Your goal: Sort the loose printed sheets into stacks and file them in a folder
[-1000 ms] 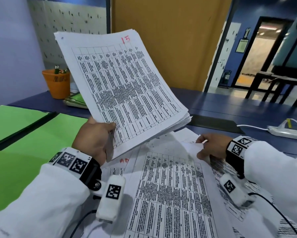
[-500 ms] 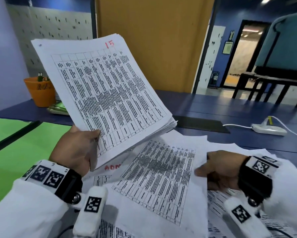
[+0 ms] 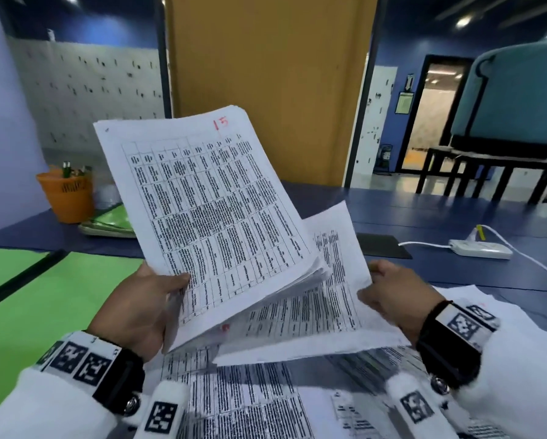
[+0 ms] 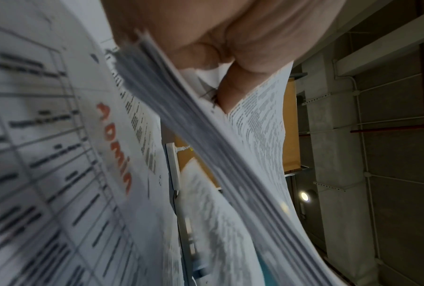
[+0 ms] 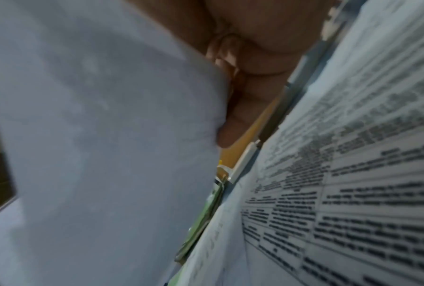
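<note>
My left hand (image 3: pixel 145 305) grips the lower left corner of a thick stack of printed sheets (image 3: pixel 208 210), raised and tilted, with a red "15" at its top; the stack's edges (image 4: pixel 206 135) fan out in the left wrist view. My right hand (image 3: pixel 389 296) pinches the right edge of a single printed sheet (image 3: pixel 313 312), lifted off the desk with its left part under the stack. The blank underside of that sheet (image 5: pixel 96 135) fills the right wrist view. More loose printed sheets (image 3: pixel 250 400) lie on the desk below, one marked "ADMIN" (image 4: pixel 115 147) in red.
A green folder (image 3: pixel 44 305) lies open on the left of the blue desk (image 3: pixel 424 217). An orange pen pot (image 3: pixel 66 194) and a pile of green folders (image 3: pixel 113 223) stand at the back left. A white power strip (image 3: pixel 481 248) with cable lies at the right.
My right hand has lifted one sheet off the desk pile and swung it up and left under the stack. The left hand has kept the stack raised.
</note>
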`<state>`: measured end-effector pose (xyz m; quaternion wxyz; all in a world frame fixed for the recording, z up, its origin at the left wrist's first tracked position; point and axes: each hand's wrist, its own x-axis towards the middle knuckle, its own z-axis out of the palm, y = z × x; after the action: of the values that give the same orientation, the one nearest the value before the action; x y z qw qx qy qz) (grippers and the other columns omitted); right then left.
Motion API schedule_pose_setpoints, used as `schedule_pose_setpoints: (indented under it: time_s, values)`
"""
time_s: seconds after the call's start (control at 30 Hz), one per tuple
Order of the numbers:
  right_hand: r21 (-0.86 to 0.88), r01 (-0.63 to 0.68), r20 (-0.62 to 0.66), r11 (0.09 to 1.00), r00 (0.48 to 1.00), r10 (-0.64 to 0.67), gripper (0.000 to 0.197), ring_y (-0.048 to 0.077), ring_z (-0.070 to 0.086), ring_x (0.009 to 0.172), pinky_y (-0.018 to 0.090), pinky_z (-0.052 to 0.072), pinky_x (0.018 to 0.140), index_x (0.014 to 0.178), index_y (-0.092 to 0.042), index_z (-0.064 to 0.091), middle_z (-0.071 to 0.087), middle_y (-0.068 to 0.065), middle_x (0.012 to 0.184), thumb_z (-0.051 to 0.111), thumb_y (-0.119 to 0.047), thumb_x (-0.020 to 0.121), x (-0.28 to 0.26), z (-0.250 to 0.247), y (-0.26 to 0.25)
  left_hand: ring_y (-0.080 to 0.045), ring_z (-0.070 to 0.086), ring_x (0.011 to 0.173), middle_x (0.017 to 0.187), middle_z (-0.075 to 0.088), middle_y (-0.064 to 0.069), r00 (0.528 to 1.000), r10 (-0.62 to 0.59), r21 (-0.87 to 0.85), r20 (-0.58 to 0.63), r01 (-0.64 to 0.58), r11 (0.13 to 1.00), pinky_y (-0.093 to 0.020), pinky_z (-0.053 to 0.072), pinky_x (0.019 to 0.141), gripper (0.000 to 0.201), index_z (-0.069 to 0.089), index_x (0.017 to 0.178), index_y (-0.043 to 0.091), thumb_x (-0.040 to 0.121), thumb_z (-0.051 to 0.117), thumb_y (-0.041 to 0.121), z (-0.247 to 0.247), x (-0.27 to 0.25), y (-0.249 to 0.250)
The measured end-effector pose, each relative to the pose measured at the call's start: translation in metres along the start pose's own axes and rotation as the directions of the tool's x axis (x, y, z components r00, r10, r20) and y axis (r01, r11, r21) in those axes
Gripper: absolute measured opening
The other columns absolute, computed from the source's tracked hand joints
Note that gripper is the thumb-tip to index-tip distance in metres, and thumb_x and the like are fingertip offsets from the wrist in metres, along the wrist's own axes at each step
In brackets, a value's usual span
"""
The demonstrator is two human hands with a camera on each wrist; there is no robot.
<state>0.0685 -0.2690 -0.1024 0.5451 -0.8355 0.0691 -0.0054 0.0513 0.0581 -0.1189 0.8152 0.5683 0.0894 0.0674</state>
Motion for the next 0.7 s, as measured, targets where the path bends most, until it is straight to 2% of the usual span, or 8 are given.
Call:
schedule_pose_setpoints:
  time_s: [0.07,0.17,0.23,0.33,0.5,0.6,0.63,0.7]
  values:
    - [0.136,0.078,-0.015,0.988,0.997,-0.076,0.043,0.057,0.059,0.098,0.061,0.048,0.086,0.115,-0.017,0.062,0.077,0.008,0.097,0.056,0.012,0.083,-0.015,-0.001,-0.01,-0.032,0.074,0.107,0.114,0.078,-0.01,0.998,-0.017,0.011,0.06,0.017,1.0,-0.047,0.059,0.092,0.039,0.064,0.126,0.011,0.099,0.047,-0.011,0.003,-0.005,-0.001]
    - [0.175,0.207,0.026,0.963,0.976,-0.214,0.047,0.04,0.069,0.1,0.056,0.05,0.089,0.116,-0.019,0.061,0.077,0.001,0.101,0.047,0.017,0.09,-0.034,-0.004,-0.021,-0.035,0.072,0.111,0.116,0.076,-0.016,0.988,-0.042,0.075,0.15,0.031,0.997,-0.047,0.052,0.102,0.035,0.064,0.125,0.004,0.097,0.049,-0.011,0.007,-0.014,-0.001]
    - [0.203,0.277,0.047,0.939,0.955,-0.292,0.046,0.03,0.073,0.095,0.044,0.058,0.082,0.113,-0.019,0.061,0.077,0.002,0.1,0.047,0.018,0.09,-0.041,-0.005,-0.026,-0.036,0.073,0.107,0.113,0.076,-0.018,0.977,-0.044,0.103,0.207,0.023,0.994,-0.049,0.057,0.098,0.032,0.066,0.121,0.001,0.096,0.05,-0.011,0.012,-0.021,0.002]
    - [0.249,0.356,0.048,0.901,0.924,-0.378,0.037,0.025,0.075,0.087,0.033,0.06,0.069,0.112,-0.017,0.059,0.077,0.005,0.097,0.058,0.012,0.09,-0.047,-0.003,-0.031,-0.03,0.077,0.095,0.108,0.077,-0.019,0.965,-0.016,0.112,0.261,-0.014,0.994,-0.036,0.063,0.081,0.03,0.066,0.114,-0.001,0.093,0.05,-0.014,0.017,-0.03,0.004]
    - [0.359,0.447,-0.036,0.819,0.884,-0.467,0.022,0.027,0.074,0.083,0.034,0.06,0.067,0.11,-0.012,0.056,0.076,0.011,0.094,0.056,0.003,0.095,-0.055,0.004,-0.029,-0.028,0.077,0.095,0.11,0.077,-0.018,0.962,0.021,0.093,0.272,-0.048,0.995,-0.033,0.064,0.073,0.031,0.065,0.117,-0.001,0.094,0.048,-0.014,0.023,-0.032,-0.002]
    - [0.468,0.413,-0.072,0.781,0.899,-0.432,0.014,0.031,0.071,0.083,0.042,0.06,0.071,0.106,-0.01,0.058,0.074,0.019,0.097,0.052,-0.001,0.097,-0.058,0.007,-0.027,-0.031,0.075,0.099,0.111,0.078,-0.015,0.971,0.063,0.122,0.232,-0.093,0.988,-0.041,0.063,0.078,0.031,0.067,0.116,0.004,0.096,0.048,-0.012,0.025,-0.029,-0.009]
    - [0.522,0.4,-0.092,0.754,0.905,-0.416,0.009,0.034,0.068,0.084,0.047,0.056,0.077,0.104,-0.011,0.059,0.072,0.023,0.1,0.054,-0.01,0.098,-0.058,0.007,-0.027,-0.032,0.074,0.102,0.112,0.078,-0.014,0.971,0.081,0.147,0.224,-0.116,0.982,-0.043,0.059,0.082,0.032,0.067,0.116,0.007,0.097,0.049,-0.011,0.026,-0.028,-0.01]
    - [0.531,0.402,-0.107,0.746,0.905,-0.412,0.03,0.033,0.063,0.089,0.056,0.049,0.086,0.103,-0.018,0.061,0.069,0.023,0.102,0.061,-0.045,0.091,-0.06,0.007,-0.027,-0.028,0.073,0.108,0.113,0.078,-0.01,0.971,0.116,0.168,0.208,-0.153,0.974,-0.043,0.055,0.092,0.033,0.067,0.118,0.008,0.097,0.049,-0.011,0.03,-0.03,-0.012]
